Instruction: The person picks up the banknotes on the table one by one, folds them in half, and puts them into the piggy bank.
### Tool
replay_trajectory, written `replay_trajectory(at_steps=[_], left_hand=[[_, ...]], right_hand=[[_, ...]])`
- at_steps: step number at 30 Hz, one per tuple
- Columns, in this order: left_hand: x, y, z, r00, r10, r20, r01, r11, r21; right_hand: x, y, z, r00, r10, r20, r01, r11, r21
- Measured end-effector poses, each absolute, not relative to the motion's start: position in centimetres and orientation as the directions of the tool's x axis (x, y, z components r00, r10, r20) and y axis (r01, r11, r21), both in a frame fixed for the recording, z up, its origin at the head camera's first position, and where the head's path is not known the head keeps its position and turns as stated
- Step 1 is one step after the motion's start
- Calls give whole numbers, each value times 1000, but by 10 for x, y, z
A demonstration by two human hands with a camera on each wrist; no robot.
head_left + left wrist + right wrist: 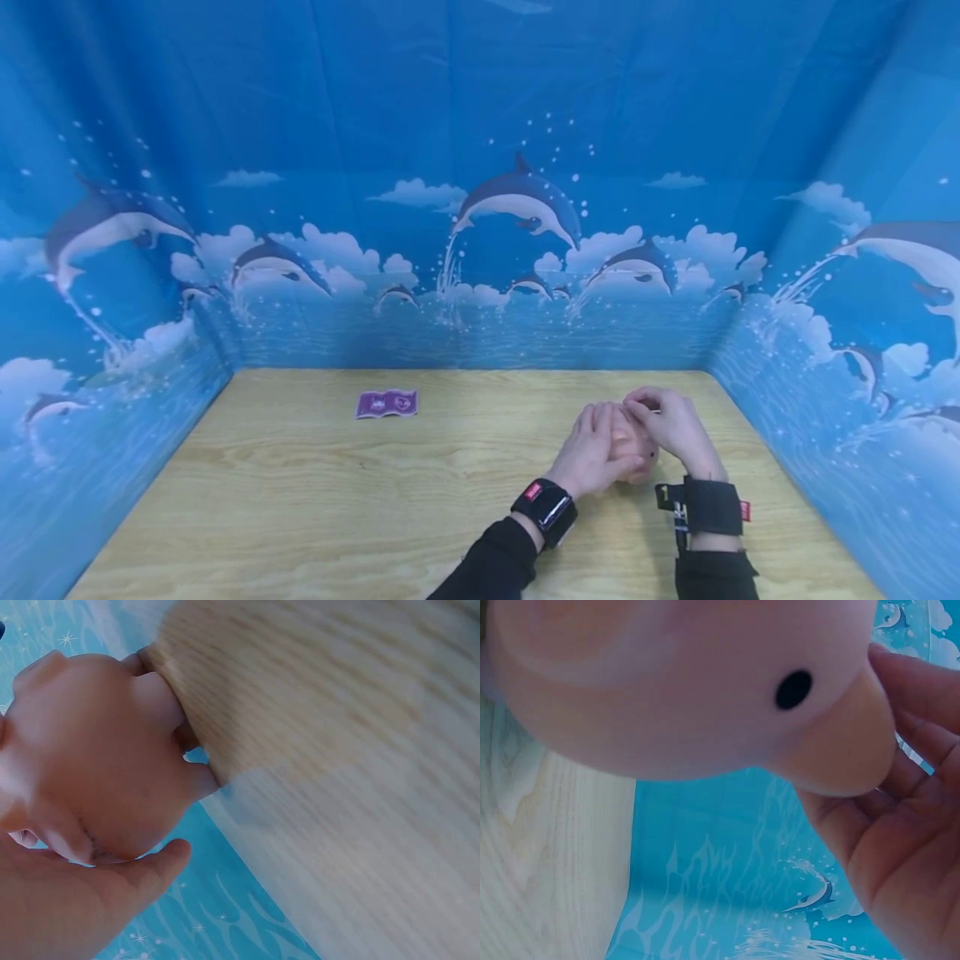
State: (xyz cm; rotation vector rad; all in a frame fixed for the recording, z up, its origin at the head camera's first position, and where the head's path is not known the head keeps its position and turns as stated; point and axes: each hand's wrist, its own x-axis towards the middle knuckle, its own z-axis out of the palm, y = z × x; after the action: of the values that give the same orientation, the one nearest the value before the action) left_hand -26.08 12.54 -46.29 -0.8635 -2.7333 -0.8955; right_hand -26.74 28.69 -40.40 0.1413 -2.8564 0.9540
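Observation:
A pink piggy bank stands at the right of the wooden table, between both hands. My left hand holds it from the left, fingers over its top and thumb along the near side. In the left wrist view, the thumb lies along the rounded body of the piggy bank, whose short legs meet the tabletop. My right hand is at the other end. The right wrist view shows the piggy bank's black eye and its snout, with the right hand's fingers and thumb around the snout.
A purple, white-edged slip of paper with pale printing lies slightly wavy on the table, left of centre towards the back. Blue dolphin-print curtains stand along the table's back and both sides.

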Motion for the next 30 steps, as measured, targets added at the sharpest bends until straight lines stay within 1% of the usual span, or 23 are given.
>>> replay_trajectory(at_steps=[4,11,14,20,23,27,30], left_hand=[[-259,125,-462,-830,478,288,555,653,516],[-255,118,-461,-867,463,185,476,659,582],[-254,115,-459,-871,461,166,462,659,593],[-251,101,-456,-859,477,188,484,634,602],[-251,92,-455,-851,477,220,501,610,614],[-254,83,-453,-845,473,251,519,609,600],[-255,77,-450,-855,467,226,500,625,600]], right_hand=[[-266,287,-404,-981,-70,182,-165,796,-582],[-263,286,-403,-979,-87,182,-179,796,-578],[-264,285,-402,-979,-89,183,-181,796,-578],[-265,283,-402,-978,-93,185,-186,788,-587],[-265,283,-400,-979,-94,182,-185,785,-592],[-264,283,-399,-976,-92,199,-195,778,-597],[-263,283,-398,-974,-90,209,-201,772,-603]])
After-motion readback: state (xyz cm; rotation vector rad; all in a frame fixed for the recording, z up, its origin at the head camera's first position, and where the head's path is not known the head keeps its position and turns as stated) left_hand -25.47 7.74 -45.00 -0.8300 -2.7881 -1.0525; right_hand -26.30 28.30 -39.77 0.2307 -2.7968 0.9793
